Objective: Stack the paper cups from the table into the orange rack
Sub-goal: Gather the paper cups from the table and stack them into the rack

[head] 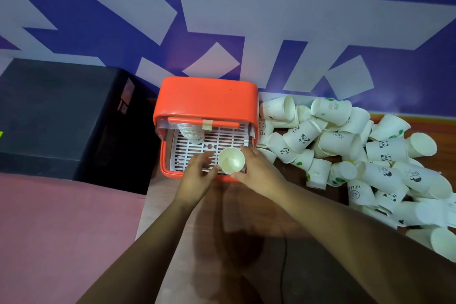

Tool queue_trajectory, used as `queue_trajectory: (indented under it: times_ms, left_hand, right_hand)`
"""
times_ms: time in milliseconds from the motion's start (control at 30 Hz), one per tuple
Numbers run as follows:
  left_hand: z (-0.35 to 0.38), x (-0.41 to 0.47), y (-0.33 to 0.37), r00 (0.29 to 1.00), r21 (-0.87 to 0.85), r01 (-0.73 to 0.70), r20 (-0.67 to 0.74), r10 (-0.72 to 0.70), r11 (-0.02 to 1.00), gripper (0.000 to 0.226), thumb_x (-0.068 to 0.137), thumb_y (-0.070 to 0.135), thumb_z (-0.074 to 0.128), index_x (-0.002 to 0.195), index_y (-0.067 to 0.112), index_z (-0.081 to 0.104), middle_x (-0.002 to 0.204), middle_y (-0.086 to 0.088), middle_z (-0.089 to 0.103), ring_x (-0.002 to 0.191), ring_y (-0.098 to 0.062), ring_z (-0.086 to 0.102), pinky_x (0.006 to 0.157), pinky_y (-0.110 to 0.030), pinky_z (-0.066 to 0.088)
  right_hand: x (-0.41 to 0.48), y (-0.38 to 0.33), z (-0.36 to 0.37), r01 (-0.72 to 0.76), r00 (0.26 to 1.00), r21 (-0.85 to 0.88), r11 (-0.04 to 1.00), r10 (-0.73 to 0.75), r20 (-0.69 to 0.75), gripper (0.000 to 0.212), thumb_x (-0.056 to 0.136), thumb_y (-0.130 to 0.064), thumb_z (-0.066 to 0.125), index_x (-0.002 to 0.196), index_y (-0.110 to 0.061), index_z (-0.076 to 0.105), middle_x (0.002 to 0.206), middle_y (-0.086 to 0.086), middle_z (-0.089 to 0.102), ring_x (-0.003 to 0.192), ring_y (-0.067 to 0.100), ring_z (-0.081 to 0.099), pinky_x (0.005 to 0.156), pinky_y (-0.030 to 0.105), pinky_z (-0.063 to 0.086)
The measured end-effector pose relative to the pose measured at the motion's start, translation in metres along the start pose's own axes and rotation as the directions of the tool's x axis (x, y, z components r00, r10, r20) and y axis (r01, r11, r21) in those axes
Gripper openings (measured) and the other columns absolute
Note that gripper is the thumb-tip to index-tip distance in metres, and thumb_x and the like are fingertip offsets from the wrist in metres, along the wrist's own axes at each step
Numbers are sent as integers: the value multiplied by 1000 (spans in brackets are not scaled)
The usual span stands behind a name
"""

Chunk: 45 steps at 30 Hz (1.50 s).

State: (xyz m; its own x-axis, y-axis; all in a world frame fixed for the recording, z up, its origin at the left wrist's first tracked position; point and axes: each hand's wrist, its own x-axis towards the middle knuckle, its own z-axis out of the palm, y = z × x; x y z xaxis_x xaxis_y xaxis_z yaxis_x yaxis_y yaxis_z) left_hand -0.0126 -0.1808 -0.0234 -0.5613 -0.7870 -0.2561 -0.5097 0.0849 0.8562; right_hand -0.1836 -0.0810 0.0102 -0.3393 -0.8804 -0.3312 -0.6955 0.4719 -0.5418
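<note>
Counter inventory, as I saw it through the head camera.

1. Orange rack (206,103): centre of frame, against the blue-and-white wall (246,20), open side facing me. White slotted tray (222,140) inside. An orange bar (204,123) with a strip of tape crossed the opening.
2. Nested stack (191,132): in the rack's upper left corner, leaning, with its top partly hidden behind the bar.
3. Paper cup (231,160): over the front edge of the tray, right of centre. Upright, mouth towards the camera and long axis running almost straight up at me, inside bare white.
4. Right hand (259,170): fingers wrapped round the paper cup from the right, thumb at its near rim.
5. Left hand (197,175): over the tray's front left, fingers loose and spread, gripping nothing. Thumb tip just beside the cup's left rim; I could not tell whether it touched.
6. Loose cups (357,150): a large heap at right of frame, most on their sides and pointing every way, some printed with pandas or "HELLO". The nearest ones lay against the rack's right wall.
7. Black box (61,118): left of frame, just beside the rack.
8. Counter (246,217): brown wood, with a thin dark cable (285,266) across its lower part.
9. Pink surface (61,229): lower left, beyond the counter's edge.
</note>
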Motion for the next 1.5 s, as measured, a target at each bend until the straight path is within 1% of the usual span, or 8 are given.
queue_trajectory:
  times_ms: [267, 533, 667, 933, 1100, 1200, 1300, 1500]
  left_hand:
    - [45, -42, 33, 969, 83, -189, 179, 172, 978, 13, 93, 14, 66, 105, 17, 61, 98, 1, 57, 83, -1, 57, 69, -6, 40]
    - [164, 10, 92, 817, 301, -541, 409, 407, 785, 44, 80, 11, 68, 124, 11, 60, 121, -6, 58, 112, -23, 55, 95, -33, 48]
    - [204, 41, 98, 764, 455, -631, 507, 399, 628, 60, 71, 19, 80, 126, 3, 62, 124, -19, 62, 106, -40, 63, 85, -46, 55]
    - [237, 53, 97, 768, 634, -636, 579, 275, 441, 68, 96, 13, 46, 158, 8, 19, 147, -17, 35, 130, -34, 37, 109, -42, 37]
    - [236, 52, 81, 734, 653, -674, 536, 418, 346, 26, 85, 3, 59, 110, 0, 63, 105, -21, 55, 92, -37, 56, 74, -43, 52]
    - [228, 50, 81, 662, 624, -728, 532, 528, 285, 22, 72, 9, 59, 94, 7, 61, 90, -14, 60, 82, -34, 57, 66, -40, 49]
    - [217, 47, 85, 682, 591, -716, 482, 550, 371, 32, 67, 15, 73, 95, 10, 58, 86, -6, 61, 83, -30, 52, 70, -38, 44]
    - [176, 17, 106, 824, 198, -529, 355, 442, 825, 66, 72, 27, 82, 129, 17, 50, 123, 1, 55, 107, -19, 43, 90, -35, 42]
  right_hand:
    - [-66, 91, -57, -145, 971, -124, 982, 118, -206, 45, 89, -30, 63, 126, -7, 54, 126, 8, 49, 118, 25, 49, 91, 38, 46]
    - [-79, 153, -72, -373, 899, -31, 927, 353, -258, 52, 90, -27, 61, 137, -8, 46, 134, 12, 44, 127, 28, 43, 102, 37, 38]
    - [-77, 168, -64, -349, 921, -169, 922, 305, -244, 57, 90, -32, 59, 138, -8, 42, 136, 12, 45, 125, 30, 44, 101, 39, 38]
    - [-63, 194, -48, -303, 933, -348, 887, 201, -298, 40, 87, -22, 65, 124, -15, 53, 122, 3, 54, 116, 28, 48, 94, 40, 38]
    - [-64, 201, -46, -276, 932, -283, 919, 183, -314, 26, 86, -30, 68, 106, -14, 63, 110, 3, 57, 111, 27, 47, 93, 40, 37]
    - [-67, 199, -57, -206, 944, -110, 972, 168, -284, 14, 87, -25, 68, 94, -13, 68, 103, 4, 59, 105, 26, 48, 95, 41, 38]
    - [-73, 193, -76, -182, 938, 95, 979, 202, -282, 7, 82, -23, 73, 82, -17, 70, 97, -2, 55, 105, 23, 51, 96, 31, 34]
    - [-97, 167, -132, -159, 890, 492, 856, 340, -304, 22, 79, -17, 73, 68, -31, 61, 110, -4, 50, 107, 10, 50, 91, 21, 35]
